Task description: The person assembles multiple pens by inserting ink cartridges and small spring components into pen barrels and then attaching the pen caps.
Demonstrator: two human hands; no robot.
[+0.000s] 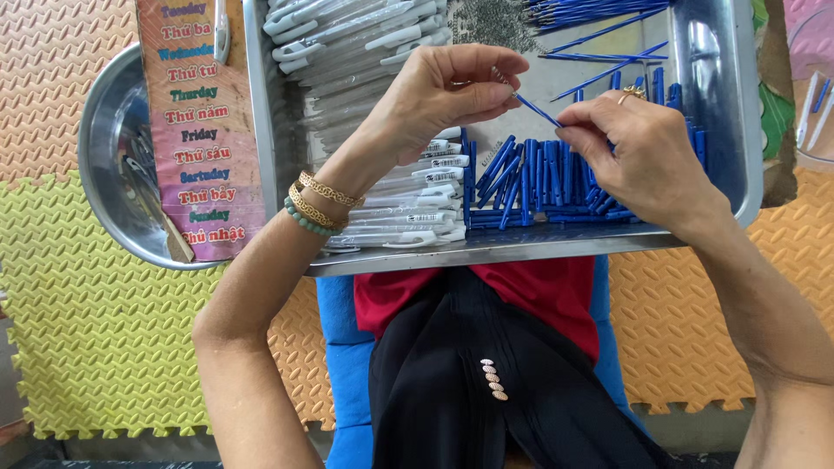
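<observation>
Here, what I see from the head view, line by line.

Tray: I see a shiny steel tray [738, 104], rectangular with a raised rim, across the lap.
Refill: a thin blue refill [537, 110], straight and smooth, slants from 10 to 4 o'clock above the tray's middle.
Left hand: my left hand [443, 91] pinches the refill's upper end, thumb and fingertips closed on it.
Right hand: my right hand [647, 148] pinches the lower end at 4 o'clock, fingers closed on it; a ring sits on one finger.
Blue parts: short blue plastic pieces [530, 187] lie packed side by side just below both hands, at 6 o'clock of the refill.
Barrels: white pen barrels [417, 208] with small printed labels are stacked at 8 o'clock; more lie at 11 o'clock.
Bracelets: gold bands and green beads [314, 207] ring the left wrist.
Chart: a tall card [198, 130] with coloured words stands at 9 o'clock, over a round steel bowl [109, 139].
Mats: ridged foam mats [95, 321], yellow and orange, with jigsaw edges.
</observation>
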